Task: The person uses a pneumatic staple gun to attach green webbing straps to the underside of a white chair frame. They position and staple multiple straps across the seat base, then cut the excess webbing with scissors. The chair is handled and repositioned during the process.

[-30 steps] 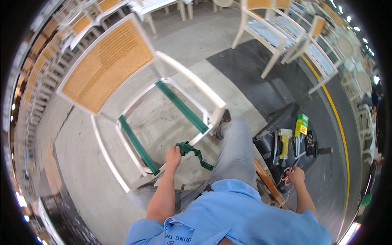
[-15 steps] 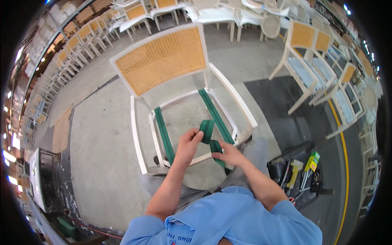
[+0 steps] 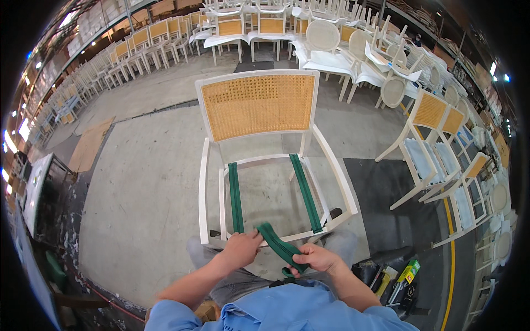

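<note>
A white armchair frame (image 3: 346, 199) with a woven cane back (image 3: 259, 107) stands in front of me, its seat open. Two green webbing straps (image 3: 236, 196) run front to back across the seat opening, one near each side. Between my hands a loose length of green webbing strap (image 3: 281, 246) slants just inside the front rail. My left hand (image 3: 242, 248) is closed, fingertips at the strap's upper end beside the front rail. Gripping the strap lower down, with its tail curling beneath, is my right hand (image 3: 314, 259).
Black tool bag (image 3: 381, 265) with hand tools and a green-yellow box (image 3: 409, 271) lies by my right knee. Chairs with pale blue seats (image 3: 422, 160) stand at right. Rows of white chairs (image 3: 157, 41) line the back; a table (image 3: 40, 185) is at left.
Both hands have moved lower in the view, toward the chair's front rail. The strap's folded loop has opened into a slanting length between them. My view has tilted up.
</note>
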`<action>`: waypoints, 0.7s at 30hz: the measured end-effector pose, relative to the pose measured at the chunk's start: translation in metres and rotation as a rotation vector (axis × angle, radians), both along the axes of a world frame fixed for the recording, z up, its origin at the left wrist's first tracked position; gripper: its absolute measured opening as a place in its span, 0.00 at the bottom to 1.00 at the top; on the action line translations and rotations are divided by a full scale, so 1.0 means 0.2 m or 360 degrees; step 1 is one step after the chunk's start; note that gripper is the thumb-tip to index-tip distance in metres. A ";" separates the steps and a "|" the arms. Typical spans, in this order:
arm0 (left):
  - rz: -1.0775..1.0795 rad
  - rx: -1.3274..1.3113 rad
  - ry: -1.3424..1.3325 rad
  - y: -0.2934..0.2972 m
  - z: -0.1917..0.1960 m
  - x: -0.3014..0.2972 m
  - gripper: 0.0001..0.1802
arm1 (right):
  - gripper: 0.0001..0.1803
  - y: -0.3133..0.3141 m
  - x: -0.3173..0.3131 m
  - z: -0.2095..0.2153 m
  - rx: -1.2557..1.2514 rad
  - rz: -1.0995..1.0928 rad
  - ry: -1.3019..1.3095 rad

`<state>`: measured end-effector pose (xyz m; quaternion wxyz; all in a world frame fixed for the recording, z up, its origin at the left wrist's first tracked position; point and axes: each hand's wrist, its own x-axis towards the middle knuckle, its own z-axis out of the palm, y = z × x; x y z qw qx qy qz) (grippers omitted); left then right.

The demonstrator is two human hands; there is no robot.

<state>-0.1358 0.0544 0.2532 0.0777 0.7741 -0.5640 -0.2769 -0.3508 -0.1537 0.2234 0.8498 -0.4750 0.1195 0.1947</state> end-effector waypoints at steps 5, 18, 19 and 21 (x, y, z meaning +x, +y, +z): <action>0.0366 -0.0684 0.2039 -0.08 -0.13 0.12 0.46 | 0.18 0.09 0.06 -0.03 -0.0261 -0.0085 -0.0045; 0.1336 -0.0832 0.2389 -0.27 -0.08 -0.03 0.17 | 0.19 0.10 -0.05 -0.30 -0.0812 0.0411 0.0235; 0.1317 -0.0828 0.2382 -0.26 -0.09 -0.06 0.17 | 0.21 0.08 -0.04 -0.29 -0.0765 0.0301 0.0131; 0.1303 -0.0764 0.2400 -0.25 -0.11 -0.13 0.18 | 0.26 -0.01 -0.04 -0.26 -0.0680 0.0063 -0.0044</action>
